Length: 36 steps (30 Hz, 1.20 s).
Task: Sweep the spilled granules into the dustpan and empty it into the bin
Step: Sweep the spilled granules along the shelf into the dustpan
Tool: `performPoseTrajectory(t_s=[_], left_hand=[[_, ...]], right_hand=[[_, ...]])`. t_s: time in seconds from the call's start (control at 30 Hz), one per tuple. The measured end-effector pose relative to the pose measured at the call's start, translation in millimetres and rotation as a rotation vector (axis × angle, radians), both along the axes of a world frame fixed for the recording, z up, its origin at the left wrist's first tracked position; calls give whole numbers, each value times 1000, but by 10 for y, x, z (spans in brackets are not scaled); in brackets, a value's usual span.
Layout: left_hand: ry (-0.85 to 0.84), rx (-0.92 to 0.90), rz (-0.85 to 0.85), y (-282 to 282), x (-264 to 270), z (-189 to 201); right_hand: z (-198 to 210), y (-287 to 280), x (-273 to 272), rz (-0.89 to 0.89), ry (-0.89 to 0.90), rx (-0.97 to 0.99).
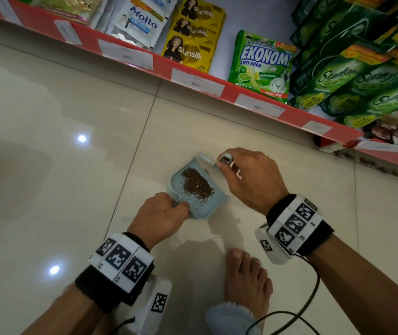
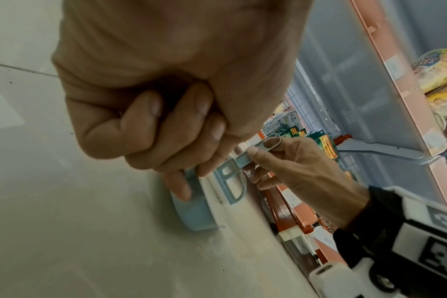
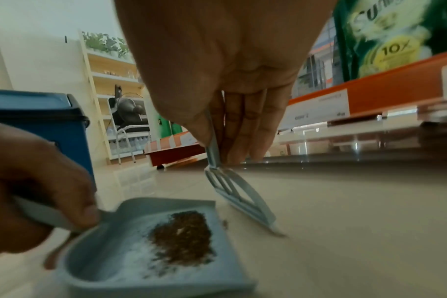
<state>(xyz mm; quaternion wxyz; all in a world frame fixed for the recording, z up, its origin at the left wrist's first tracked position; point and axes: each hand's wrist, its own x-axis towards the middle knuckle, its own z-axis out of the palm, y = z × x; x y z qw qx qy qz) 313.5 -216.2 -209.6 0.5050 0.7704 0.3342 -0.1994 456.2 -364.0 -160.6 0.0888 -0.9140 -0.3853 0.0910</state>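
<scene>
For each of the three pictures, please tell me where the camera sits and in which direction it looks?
Head: above, looking down at the floor; both hands, both forearms and a bare foot show, with the dustpan and the shelf.
Left wrist: low, looking along the left hand, whose grip is on the dustpan's handle.
Right wrist: near the floor, looking along the right hand, which holds the brush; a blue bin stands behind.
Shared: head and right wrist both show the granules in the dustpan.
</scene>
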Motion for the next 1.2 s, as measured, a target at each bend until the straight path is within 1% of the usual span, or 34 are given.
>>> performPoseTrajectory(t_s=[0.07,0.1,0.17,0.23,0.3,0.33,0.4,0.47,0.5,0.53,0.6,0.7,0.73,0.8,0.87,0.9,0.97,1.0,1.07,1.13,1.2], left_hand=[[-1,-6,1,5,-13,-5],[4,-5,4,9,-24,-7],[16,2,5,7,-28,-9],[20,6,8,13,-38,-15],[21,8,8,12,-44,-12],[18,9,6,10,-45,-7],[12,7,6,9,-53,-1],[13,12,6,15,-60,9],[14,17,3,20,-66,9],[13,20,1,25,-73,8],[12,19,2,31,-89,4],[12,21,5,31,-108,8],[10,21,4,29,-109,13],[4,17,4,32,-110,22],[2,11,4,41,-116,27],[6,11,3,47,-121,27],[13,16,3,56,-140,26],[11,16,2,57,-149,23],[4,15,1,59,-168,15],[2,22,-1,61,-177,15],[-1,27,-2,66,-187,14]], right_hand=[[15,-2,-68,-13,107,105],[25,-3,-87,-27,110,160],[50,-13,-73,-55,34,221],[59,-8,-34,-79,-48,196],[41,-4,2,-82,-109,108],[23,-3,4,-71,-115,55],[-25,-2,-30,-35,-42,18],[-36,-2,-88,-41,76,92],[-30,-2,-108,-70,102,153],[-22,-7,-114,-101,92,209],[-1,-13,-97,-141,-2,254],[0,-9,-64,-144,-122,152],[-14,-4,-67,-125,-126,106],[-49,9,-103,-77,-39,75],[-47,25,-153,-80,88,147],[-35,30,-167,-100,106,199],[-9,33,-156,-124,43,264],[2,34,-140,-132,-7,261],[18,37,-107,-148,-84,194],[0,47,-99,-133,-115,88],[-29,58,-135,-74,-14,48]])
